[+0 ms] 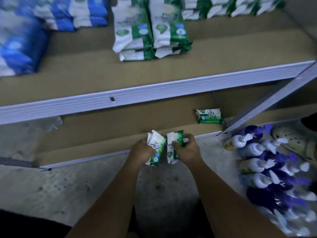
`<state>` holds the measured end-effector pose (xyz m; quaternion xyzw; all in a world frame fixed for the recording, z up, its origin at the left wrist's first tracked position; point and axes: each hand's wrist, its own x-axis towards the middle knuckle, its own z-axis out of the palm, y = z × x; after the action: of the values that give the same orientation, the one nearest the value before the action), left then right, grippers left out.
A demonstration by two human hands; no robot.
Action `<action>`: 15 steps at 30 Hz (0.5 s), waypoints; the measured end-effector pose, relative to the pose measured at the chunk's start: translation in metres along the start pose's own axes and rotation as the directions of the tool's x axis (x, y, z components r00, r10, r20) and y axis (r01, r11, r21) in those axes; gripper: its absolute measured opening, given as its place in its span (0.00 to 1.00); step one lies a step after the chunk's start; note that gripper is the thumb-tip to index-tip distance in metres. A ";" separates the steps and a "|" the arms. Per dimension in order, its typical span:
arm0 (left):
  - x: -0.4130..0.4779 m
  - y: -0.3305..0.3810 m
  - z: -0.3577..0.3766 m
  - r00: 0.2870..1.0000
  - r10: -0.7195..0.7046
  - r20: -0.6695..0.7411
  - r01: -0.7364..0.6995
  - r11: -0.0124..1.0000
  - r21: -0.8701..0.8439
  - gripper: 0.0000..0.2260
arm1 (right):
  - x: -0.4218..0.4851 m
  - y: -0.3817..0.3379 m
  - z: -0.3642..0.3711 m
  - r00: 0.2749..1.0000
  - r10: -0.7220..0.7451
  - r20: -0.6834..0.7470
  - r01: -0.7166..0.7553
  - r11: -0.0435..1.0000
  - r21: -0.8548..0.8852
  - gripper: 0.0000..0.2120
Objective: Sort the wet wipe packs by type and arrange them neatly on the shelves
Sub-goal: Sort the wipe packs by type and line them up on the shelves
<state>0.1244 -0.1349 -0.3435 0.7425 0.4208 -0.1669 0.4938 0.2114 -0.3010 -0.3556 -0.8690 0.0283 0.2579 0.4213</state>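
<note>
wet wipe packs (157,143), green and white, perhaps two apiece, clasped in left hand (142,151) and right hand (188,150)

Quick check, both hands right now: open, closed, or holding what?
Left hand: grips a green-and-white wipe pack.
Right hand: grips a second green-and-white wipe pack.

The upper shelf (82,73) lay bare along its front and between the blue packs (18,47) at left and the green stacks (151,31) in the middle. Its front rail (137,93) overhung the lower shelf (111,127), whose cardboard was open ahead of the left hand (142,152), which gripped the left green pack (157,145), and the right hand (187,150), which gripped the right green pack (176,140). A lone pack (209,116) and a diagonal brace (267,98) blocked the right back corner; bottles (267,165) crowded the far right
</note>
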 end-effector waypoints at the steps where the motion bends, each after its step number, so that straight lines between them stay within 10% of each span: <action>1: -0.014 0.003 -0.002 1.000 0.013 -0.002 -0.014 0.999 -0.052 0.21 | -0.007 -0.005 -0.005 1.000 -0.006 -0.010 0.006 1.000 0.010 0.16; 15: -0.202 0.068 -0.038 0.828 0.554 -0.087 -0.561 0.817 -0.131 0.28 | -0.145 -0.097 -0.142 0.960 -0.235 -0.154 0.249 0.965 0.081 0.17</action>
<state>0.0520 -0.2051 -0.1516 0.7971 0.2075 0.0337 0.5661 0.1716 -0.3692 -0.1450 -0.8600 -0.0354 0.1397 0.4895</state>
